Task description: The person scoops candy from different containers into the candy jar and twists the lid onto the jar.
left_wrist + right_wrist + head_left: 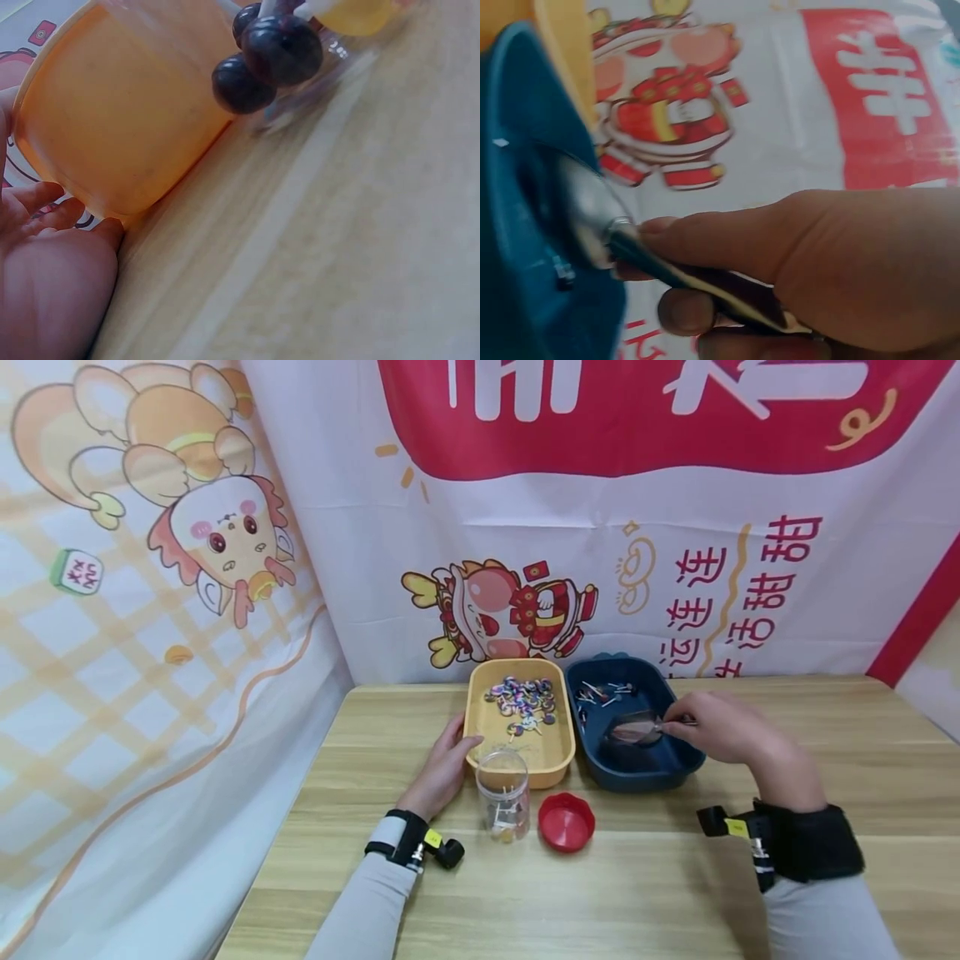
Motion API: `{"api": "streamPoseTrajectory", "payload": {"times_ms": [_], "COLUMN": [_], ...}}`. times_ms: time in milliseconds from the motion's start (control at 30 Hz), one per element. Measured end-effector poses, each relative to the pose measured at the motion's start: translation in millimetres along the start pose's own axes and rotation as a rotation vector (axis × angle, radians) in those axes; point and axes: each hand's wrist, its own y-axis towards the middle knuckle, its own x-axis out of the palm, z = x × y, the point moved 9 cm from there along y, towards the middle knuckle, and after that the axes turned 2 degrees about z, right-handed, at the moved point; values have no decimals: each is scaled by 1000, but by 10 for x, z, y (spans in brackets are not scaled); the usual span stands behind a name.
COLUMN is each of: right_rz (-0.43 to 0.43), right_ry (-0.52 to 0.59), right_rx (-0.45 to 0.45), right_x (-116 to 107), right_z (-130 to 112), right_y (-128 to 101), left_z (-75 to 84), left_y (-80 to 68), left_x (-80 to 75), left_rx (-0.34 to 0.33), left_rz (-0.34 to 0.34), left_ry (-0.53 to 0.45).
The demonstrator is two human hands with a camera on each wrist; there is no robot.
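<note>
My left hand (459, 750) rests with straight fingers against the left wall of a yellow tray (480, 727) holding several colourful lollipops (522, 699). In the left wrist view the fingertips (56, 210) touch the yellow tray (127, 127) low on its side. My right hand (675, 721) pinches the dark handle of a metal scoop (633, 728), whose bowl lies inside a dark blue tray (675, 764) with several dark lollipops (600, 693). The right wrist view shows the scoop (592, 217) in the blue tray (517, 150), gripped by my right hand (652, 266).
A clear jar (503, 793) with a few lollipops stands just before the yellow tray, its red lid (566, 821) lying to its right. The jar (300, 67) shows dark lollipops. A printed banner (600, 527) hangs behind the wooden table (675, 893).
</note>
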Motion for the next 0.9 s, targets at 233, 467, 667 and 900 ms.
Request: {"api": "streamPoseTrajectory", "payload": {"times_ms": [233, 467, 667, 900], "right_rz": [49, 40, -37, -127], "right_ry": [-16, -9, 36, 58], "right_rx": [44, 43, 36, 65], "right_x": [160, 395, 613, 753], "right_z": [148, 159, 163, 175], "right_y": [146, 322, 404, 405], "left_z": [14, -5, -25, -27], "left_y": [11, 10, 11, 7], "left_x": [27, 11, -8, -10], "left_rx": [15, 10, 10, -1], "left_rz": [-15, -10, 6, 18], "left_ry": [0, 0, -7, -7]}}
